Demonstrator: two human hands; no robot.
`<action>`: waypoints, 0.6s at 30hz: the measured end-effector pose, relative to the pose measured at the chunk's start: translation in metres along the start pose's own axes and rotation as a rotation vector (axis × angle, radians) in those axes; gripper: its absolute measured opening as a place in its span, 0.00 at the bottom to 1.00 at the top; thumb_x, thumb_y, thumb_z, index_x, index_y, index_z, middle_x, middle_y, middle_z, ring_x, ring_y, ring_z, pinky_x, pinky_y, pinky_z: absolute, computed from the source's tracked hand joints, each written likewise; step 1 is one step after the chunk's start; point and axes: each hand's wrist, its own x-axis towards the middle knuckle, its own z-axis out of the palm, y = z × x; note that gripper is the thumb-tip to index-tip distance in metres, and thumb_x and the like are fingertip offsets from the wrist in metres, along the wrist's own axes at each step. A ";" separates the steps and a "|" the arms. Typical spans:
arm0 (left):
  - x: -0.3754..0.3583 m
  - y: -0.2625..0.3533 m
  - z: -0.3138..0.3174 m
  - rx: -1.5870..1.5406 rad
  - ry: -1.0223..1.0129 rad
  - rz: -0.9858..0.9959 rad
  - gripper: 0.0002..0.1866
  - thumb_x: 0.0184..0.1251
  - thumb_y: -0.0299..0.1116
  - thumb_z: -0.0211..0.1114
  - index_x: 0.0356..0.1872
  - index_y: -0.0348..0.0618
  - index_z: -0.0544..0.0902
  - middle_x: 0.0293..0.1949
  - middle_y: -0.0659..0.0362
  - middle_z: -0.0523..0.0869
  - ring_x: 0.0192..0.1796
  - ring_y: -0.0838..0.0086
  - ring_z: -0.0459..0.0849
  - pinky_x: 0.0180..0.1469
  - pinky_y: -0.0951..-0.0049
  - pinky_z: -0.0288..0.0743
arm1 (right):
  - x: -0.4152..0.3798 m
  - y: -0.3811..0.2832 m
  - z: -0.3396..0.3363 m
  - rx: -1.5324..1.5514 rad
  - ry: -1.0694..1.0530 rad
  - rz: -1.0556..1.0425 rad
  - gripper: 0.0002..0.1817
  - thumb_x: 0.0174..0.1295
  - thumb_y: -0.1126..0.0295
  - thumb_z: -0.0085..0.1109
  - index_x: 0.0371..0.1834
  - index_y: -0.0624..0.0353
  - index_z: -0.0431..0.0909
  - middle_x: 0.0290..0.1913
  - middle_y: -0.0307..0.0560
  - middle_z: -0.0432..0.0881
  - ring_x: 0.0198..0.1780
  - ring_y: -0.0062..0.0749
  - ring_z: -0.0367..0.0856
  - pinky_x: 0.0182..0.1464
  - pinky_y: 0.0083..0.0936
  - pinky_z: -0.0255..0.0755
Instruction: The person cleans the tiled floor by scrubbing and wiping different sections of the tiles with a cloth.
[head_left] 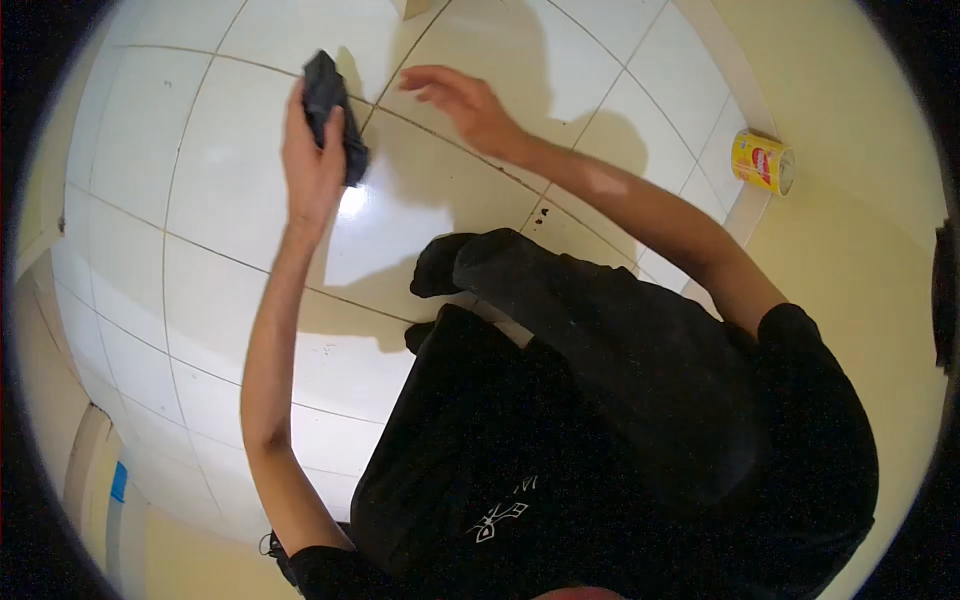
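Watching remotely, I see the left hand pinch a black bundle over the tiles between thumb and fingers, its middle the surest grip on something seemingly soft and light, while the right hand hovers empty, fingers loosely curled.

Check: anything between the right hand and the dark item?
Nothing visible stands between the right hand and the dark item; only tiled floor shows there. The left hand covers part of the item.
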 end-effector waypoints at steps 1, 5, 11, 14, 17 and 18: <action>0.017 -0.007 -0.010 0.124 0.029 0.112 0.29 0.80 0.37 0.63 0.76 0.37 0.68 0.65 0.40 0.79 0.60 0.48 0.85 0.65 0.60 0.77 | -0.006 0.010 -0.019 -0.039 0.050 -0.040 0.18 0.82 0.70 0.49 0.69 0.61 0.78 0.63 0.44 0.84 0.66 0.30 0.79 0.68 0.32 0.74; 0.068 -0.008 -0.049 0.637 0.034 0.042 0.26 0.81 0.46 0.60 0.74 0.51 0.74 0.60 0.47 0.79 0.51 0.51 0.88 0.52 0.51 0.84 | -0.023 0.036 -0.101 -0.381 0.322 -0.070 0.15 0.74 0.73 0.54 0.60 0.60 0.83 0.56 0.52 0.87 0.56 0.45 0.86 0.59 0.33 0.79; 0.058 -0.069 0.005 0.694 0.018 -0.034 0.28 0.81 0.53 0.56 0.75 0.53 0.74 0.62 0.54 0.80 0.51 0.55 0.89 0.50 0.53 0.85 | -0.035 0.064 -0.187 -0.876 0.690 0.257 0.22 0.72 0.74 0.51 0.68 0.66 0.77 0.67 0.69 0.79 0.65 0.63 0.81 0.68 0.44 0.76; 0.026 -0.040 0.042 0.665 -0.130 0.158 0.27 0.77 0.45 0.62 0.75 0.57 0.75 0.59 0.61 0.82 0.53 0.61 0.87 0.44 0.57 0.87 | -0.053 0.099 -0.212 -1.088 0.611 0.083 0.22 0.71 0.71 0.49 0.67 0.65 0.76 0.61 0.71 0.81 0.54 0.66 0.85 0.60 0.48 0.79; -0.002 -0.023 0.082 0.679 -0.188 0.395 0.31 0.69 0.39 0.67 0.74 0.57 0.75 0.55 0.61 0.82 0.51 0.62 0.87 0.42 0.61 0.89 | -0.056 0.098 -0.210 -1.087 0.568 -0.002 0.24 0.71 0.72 0.49 0.70 0.64 0.72 0.61 0.72 0.81 0.56 0.67 0.83 0.61 0.50 0.79; -0.008 -0.022 0.097 0.698 -0.176 0.456 0.32 0.66 0.38 0.68 0.73 0.56 0.75 0.53 0.60 0.82 0.50 0.63 0.87 0.42 0.62 0.90 | -0.053 0.098 -0.208 -1.080 0.574 0.010 0.25 0.71 0.72 0.49 0.71 0.64 0.71 0.61 0.72 0.81 0.57 0.67 0.83 0.61 0.50 0.79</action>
